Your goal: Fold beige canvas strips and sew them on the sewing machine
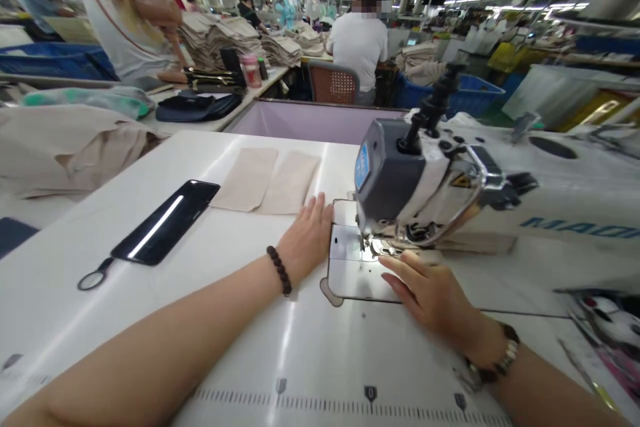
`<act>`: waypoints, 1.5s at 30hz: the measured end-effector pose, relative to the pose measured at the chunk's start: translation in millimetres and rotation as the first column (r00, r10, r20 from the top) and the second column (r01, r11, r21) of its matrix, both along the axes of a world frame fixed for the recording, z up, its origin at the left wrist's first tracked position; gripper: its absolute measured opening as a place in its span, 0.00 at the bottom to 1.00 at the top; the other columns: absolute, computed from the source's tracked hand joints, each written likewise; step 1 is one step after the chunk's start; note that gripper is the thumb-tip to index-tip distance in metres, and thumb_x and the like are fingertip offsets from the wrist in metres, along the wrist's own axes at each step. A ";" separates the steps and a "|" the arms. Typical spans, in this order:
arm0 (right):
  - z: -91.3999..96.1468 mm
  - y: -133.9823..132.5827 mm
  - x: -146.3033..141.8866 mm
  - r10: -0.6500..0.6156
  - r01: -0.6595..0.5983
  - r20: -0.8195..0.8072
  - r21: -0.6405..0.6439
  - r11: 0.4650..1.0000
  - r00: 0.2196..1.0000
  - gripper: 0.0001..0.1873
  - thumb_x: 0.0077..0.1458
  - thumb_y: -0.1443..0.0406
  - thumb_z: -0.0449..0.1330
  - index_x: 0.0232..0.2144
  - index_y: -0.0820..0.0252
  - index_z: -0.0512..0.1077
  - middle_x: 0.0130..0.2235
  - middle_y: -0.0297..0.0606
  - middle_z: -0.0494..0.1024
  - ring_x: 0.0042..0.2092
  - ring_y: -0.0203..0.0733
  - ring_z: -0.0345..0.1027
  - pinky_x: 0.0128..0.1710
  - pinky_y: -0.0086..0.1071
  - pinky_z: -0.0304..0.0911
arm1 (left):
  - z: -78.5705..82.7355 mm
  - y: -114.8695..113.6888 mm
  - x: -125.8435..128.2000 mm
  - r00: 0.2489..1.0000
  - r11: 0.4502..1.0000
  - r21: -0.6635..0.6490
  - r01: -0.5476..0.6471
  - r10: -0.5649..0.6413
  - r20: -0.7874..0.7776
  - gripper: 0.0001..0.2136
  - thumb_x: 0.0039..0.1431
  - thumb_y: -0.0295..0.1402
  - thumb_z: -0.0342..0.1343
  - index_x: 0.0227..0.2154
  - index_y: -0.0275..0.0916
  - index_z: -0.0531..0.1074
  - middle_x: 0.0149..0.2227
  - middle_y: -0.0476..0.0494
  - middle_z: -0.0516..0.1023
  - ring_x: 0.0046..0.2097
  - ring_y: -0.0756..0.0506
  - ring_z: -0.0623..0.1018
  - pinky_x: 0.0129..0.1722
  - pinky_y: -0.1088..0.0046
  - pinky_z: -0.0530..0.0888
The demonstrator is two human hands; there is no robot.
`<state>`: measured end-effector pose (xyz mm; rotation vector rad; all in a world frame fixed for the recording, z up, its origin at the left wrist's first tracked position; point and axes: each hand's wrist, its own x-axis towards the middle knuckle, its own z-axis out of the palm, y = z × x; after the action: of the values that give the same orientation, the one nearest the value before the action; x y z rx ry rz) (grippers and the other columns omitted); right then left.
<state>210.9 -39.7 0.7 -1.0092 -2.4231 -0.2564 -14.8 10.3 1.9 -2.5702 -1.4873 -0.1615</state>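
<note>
My left hand (pixel 311 235) lies flat on the white sewing table, fingers stretched forward. Its fingertips are at the lower right corner of two flat beige fabric pieces (pixel 245 180), by the left edge of the metal needle plate (pixel 345 273). Over the plate, my right hand (pixel 437 290) has its fingers extended and thumb apart. Its index fingertip is beside the presser foot (pixel 383 247) of the sewing machine (pixel 387 170). Another strip of beige fabric (pixel 480 242) lies behind that hand, under the machine arm; whether the fingers touch it I cannot tell.
A black phone (pixel 165 223) with a ring strap lies left on the table. Beige fabric (pixel 65 147) is heaped at far left. Beyond the table are a lilac bin (pixel 300 121), a blue crate (pixel 475 93) and a seated person (pixel 357 43). Small items (pixel 613 320) lie at right.
</note>
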 end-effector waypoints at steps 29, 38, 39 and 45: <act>17.0 27.2 46.6 -0.442 0.446 -0.130 0.000 0.895 0.888 0.08 0.55 0.69 0.52 0.28 0.62 0.71 0.31 0.41 0.76 0.37 0.45 0.67 0.41 0.36 0.57 | -11.4 -3.3 -4.1 0.958 0.953 0.123 0.277 -0.264 -0.112 0.19 0.56 0.22 0.36 0.47 0.24 0.66 0.49 0.28 0.70 0.49 0.39 0.72 0.50 0.63 0.69; 47.5 -1.3 56.5 -0.430 0.431 -0.100 -0.009 0.902 0.897 0.12 0.58 0.69 0.48 0.33 0.62 0.72 0.35 0.42 0.76 0.38 0.43 0.69 0.42 0.35 0.63 | -10.9 -2.6 -5.7 0.960 0.957 0.076 0.281 -0.280 -0.027 0.19 0.56 0.21 0.37 0.47 0.24 0.66 0.50 0.26 0.69 0.50 0.37 0.71 0.51 0.57 0.68; 51.6 -12.8 57.5 -0.418 0.419 -0.033 0.032 0.907 0.908 0.13 0.58 0.70 0.47 0.33 0.62 0.71 0.37 0.43 0.76 0.40 0.44 0.68 0.46 0.38 0.61 | -8.5 -3.4 -6.2 0.957 0.954 0.072 0.291 -0.291 -0.013 0.18 0.56 0.22 0.37 0.46 0.25 0.67 0.50 0.26 0.68 0.50 0.37 0.71 0.50 0.57 0.68; 50.7 -106.8 46.1 -0.267 0.258 0.091 0.104 0.961 0.959 0.12 0.54 0.75 0.46 0.35 0.63 0.67 0.32 0.40 0.73 0.37 0.41 0.66 0.54 0.47 0.53 | 23.3 -38.6 9.7 0.871 0.883 0.057 0.466 -0.469 0.146 0.16 0.60 0.29 0.44 0.50 0.31 0.61 0.50 0.33 0.69 0.48 0.41 0.72 0.48 0.62 0.71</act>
<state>257.0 -146.5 51.5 -1.3059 -2.3396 -0.5183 -5.1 -28.3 25.2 -2.9096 -0.8589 -0.4448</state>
